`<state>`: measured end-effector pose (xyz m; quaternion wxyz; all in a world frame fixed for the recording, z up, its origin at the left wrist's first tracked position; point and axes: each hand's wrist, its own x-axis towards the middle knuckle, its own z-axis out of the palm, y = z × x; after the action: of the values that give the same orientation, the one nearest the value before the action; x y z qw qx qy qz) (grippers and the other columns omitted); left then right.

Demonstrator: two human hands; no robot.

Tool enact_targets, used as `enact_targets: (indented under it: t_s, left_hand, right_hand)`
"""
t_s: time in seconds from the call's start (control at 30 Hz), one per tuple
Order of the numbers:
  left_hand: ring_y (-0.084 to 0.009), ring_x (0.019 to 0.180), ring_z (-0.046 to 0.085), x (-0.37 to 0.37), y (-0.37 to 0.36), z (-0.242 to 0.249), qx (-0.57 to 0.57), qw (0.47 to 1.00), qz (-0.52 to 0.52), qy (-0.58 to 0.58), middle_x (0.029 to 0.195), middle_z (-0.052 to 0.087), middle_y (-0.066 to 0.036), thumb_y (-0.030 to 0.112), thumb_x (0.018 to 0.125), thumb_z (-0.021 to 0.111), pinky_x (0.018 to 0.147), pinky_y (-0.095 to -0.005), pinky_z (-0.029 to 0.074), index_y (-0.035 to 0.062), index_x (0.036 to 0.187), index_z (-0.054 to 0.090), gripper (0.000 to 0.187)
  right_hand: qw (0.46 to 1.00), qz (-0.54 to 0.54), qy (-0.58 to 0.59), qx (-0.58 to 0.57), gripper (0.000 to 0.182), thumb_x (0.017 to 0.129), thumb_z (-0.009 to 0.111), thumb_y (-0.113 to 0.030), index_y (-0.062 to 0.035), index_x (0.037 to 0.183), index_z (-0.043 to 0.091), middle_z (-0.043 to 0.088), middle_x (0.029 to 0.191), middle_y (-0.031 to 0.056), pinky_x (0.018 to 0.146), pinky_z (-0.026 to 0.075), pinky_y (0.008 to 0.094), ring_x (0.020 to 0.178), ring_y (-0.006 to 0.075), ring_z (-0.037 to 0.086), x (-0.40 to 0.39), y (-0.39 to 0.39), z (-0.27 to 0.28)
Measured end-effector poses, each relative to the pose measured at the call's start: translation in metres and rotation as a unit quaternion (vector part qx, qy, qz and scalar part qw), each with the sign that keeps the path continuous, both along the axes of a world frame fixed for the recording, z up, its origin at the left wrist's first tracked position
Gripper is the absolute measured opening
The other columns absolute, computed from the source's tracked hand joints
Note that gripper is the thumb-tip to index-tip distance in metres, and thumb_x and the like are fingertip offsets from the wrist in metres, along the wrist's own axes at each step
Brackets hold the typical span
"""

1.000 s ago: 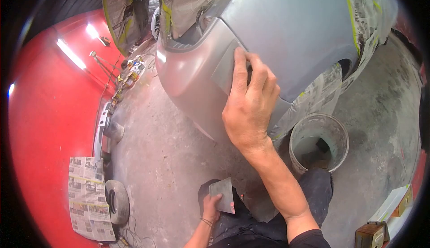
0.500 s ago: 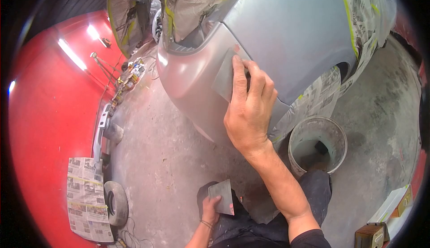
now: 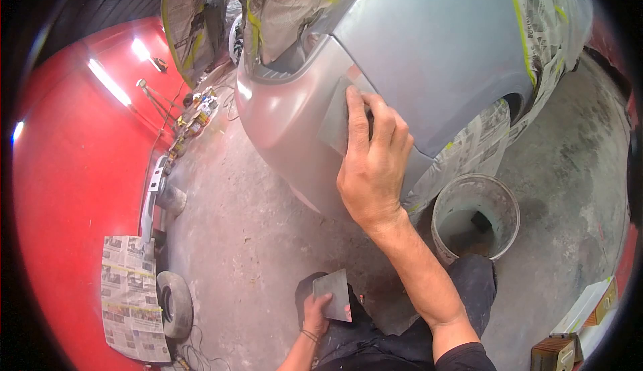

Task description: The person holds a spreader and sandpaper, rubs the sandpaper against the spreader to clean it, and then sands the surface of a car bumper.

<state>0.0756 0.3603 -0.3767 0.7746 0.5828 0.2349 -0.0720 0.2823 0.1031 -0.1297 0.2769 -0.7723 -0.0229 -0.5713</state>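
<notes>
My right hand [image 3: 376,160] presses a flat grey putty spreader [image 3: 335,121] against the silver bumper [image 3: 282,111]. Its fingers lie over the spreader and hide part of it. A small smear of reddish putty [image 3: 353,71] shows on the bumper just beyond the spreader's top edge, near the seam with the grey fender [image 3: 429,43]. Low in view, my left hand [image 3: 316,314] grips a second flat grey putty spreader [image 3: 336,294] by its side, close to my knee. Pinkish putty marks that spreader's lower right corner.
A bucket [image 3: 437,227] with cloudy water and a dark block stands beside my right leg. Newspaper masking [image 3: 529,56] covers parts of the car. A red panel [image 3: 74,190], a newspaper-covered piece [image 3: 132,304] and a tyre [image 3: 175,304] are at left; tins [image 3: 554,353] sit lower right.
My right hand and its spreader have slid slightly down the bumper, and a little more of the reddish smear shows. My left hand stays in nearly the same place.
</notes>
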Motion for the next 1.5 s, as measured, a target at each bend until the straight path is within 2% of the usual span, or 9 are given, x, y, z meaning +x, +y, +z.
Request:
enact_targets:
  t_s: [0.03, 0.13, 0.23, 0.33, 0.43, 0.73, 0.93, 1.33, 1.5]
  left_hand:
    - [-0.0209, 0.091, 0.069, 0.0, 0.0, 0.001, 0.0, 1.0, 0.0, -0.001, 0.102, 0.071, -0.008, 0.017, 0.091, 0.073, 0.082, -0.037, 0.055, -0.0013, 0.117, 0.069, 0.032]
    - [-0.0206, 0.091, 0.069, -0.002, 0.001, 0.002, -0.001, 1.0, -0.002, 0.0, 0.102, 0.071, -0.008, 0.018, 0.091, 0.074, 0.082, -0.0367, 0.055, -0.0013, 0.117, 0.069, 0.032]
    - [-0.0205, 0.09, 0.069, -0.001, 0.003, 0.0, -0.003, 1.0, -0.006, 0.003, 0.102, 0.071, -0.008, 0.019, 0.091, 0.074, 0.082, -0.0366, 0.055, -0.0013, 0.117, 0.069, 0.033]
    - [-0.0205, 0.089, 0.069, 0.001, 0.004, -0.002, -0.003, 1.0, -0.006, 0.001, 0.102, 0.071, -0.008, 0.019, 0.091, 0.074, 0.081, -0.0366, 0.055, -0.0014, 0.116, 0.069, 0.033]
    - [-0.0208, 0.089, 0.07, 0.003, 0.003, -0.003, -0.001, 1.0, -0.005, 0.0, 0.102, 0.071, -0.008, 0.018, 0.091, 0.074, 0.081, -0.0366, 0.056, -0.0015, 0.116, 0.069, 0.032]
    - [-0.0211, 0.09, 0.07, 0.001, 0.005, -0.003, -0.011, 1.0, -0.002, -0.002, 0.103, 0.072, -0.008, 0.017, 0.091, 0.073, 0.081, -0.0371, 0.056, -0.0015, 0.116, 0.07, 0.031]
    - [-0.0211, 0.09, 0.07, 0.003, 0.005, -0.005, -0.007, 1.0, -0.009, 0.002, 0.103, 0.072, -0.008, 0.018, 0.092, 0.073, 0.083, -0.0379, 0.056, -0.0015, 0.117, 0.069, 0.032]
    - [-0.0215, 0.09, 0.071, 0.002, 0.005, -0.002, -0.006, 1.0, -0.003, -0.004, 0.103, 0.072, -0.008, 0.017, 0.092, 0.072, 0.082, -0.0374, 0.057, -0.002, 0.118, 0.069, 0.032]
    - [-0.0222, 0.089, 0.071, 0.005, -0.001, 0.002, 0.002, 1.0, -0.019, 0.001, 0.103, 0.072, -0.009, 0.017, 0.092, 0.072, 0.082, -0.0384, 0.058, -0.0027, 0.118, 0.069, 0.032]
  right_hand:
    - [1.0, 0.003, -0.004, 0.002, 0.063, 0.09, 0.055, 0.009, 0.0014, 0.153, 0.053, 0.052, 0.141, 0.0153, 0.1, 0.045, 0.0476, 0.121, 0.0339, 0.051, 0.001, 0.0, 0.001]
    - [1.0, -0.01, -0.005, 0.008, 0.064, 0.09, 0.056, 0.009, 0.0015, 0.154, 0.052, 0.052, 0.141, 0.015, 0.1, 0.045, 0.0477, 0.121, 0.034, 0.051, 0.004, -0.005, 0.008]
    - [1.0, -0.023, -0.009, 0.007, 0.058, 0.095, 0.06, -0.003, -0.002, 0.153, 0.054, 0.056, 0.14, 0.0146, 0.1, 0.045, 0.0472, 0.121, 0.0334, 0.055, 0.008, -0.006, 0.01]
    - [0.999, -0.051, -0.001, -0.01, 0.057, 0.096, 0.059, -0.003, -0.0017, 0.153, 0.054, 0.056, 0.14, 0.0145, 0.101, 0.044, 0.0473, 0.121, 0.0334, 0.055, 0.014, 0.0, 0.009]
    - [1.0, -0.014, -0.003, -0.016, 0.064, 0.09, 0.057, 0.009, 0.0014, 0.154, 0.053, 0.051, 0.141, 0.0157, 0.099, 0.045, 0.0475, 0.122, 0.0338, 0.051, 0.007, 0.003, 0.005]
    - [0.999, -0.048, -0.02, -0.012, 0.064, 0.09, 0.057, 0.007, 0.0009, 0.154, 0.052, 0.052, 0.14, 0.0158, 0.101, 0.045, 0.0481, 0.122, 0.0344, 0.051, 0.017, 0.004, 0.012]
    - [1.0, 0.005, 0.003, -0.002, 0.067, 0.088, 0.057, 0.009, 0.0025, 0.154, 0.051, 0.052, 0.14, 0.016, 0.1, 0.045, 0.0488, 0.12, 0.0347, 0.052, -0.001, 0.006, -0.003]
    - [0.998, -0.059, 0.008, 0.0, 0.065, 0.091, 0.057, 0.008, 0.0031, 0.155, 0.05, 0.051, 0.143, 0.0169, 0.102, 0.044, 0.0503, 0.123, 0.0357, 0.052, 0.009, 0.005, -0.007]
    - [0.999, -0.017, 0.026, -0.009, 0.062, 0.093, 0.056, 0.006, 0.0025, 0.155, 0.051, 0.05, 0.143, 0.0166, 0.103, 0.043, 0.0493, 0.124, 0.0352, 0.051, -0.003, 0.003, -0.013]
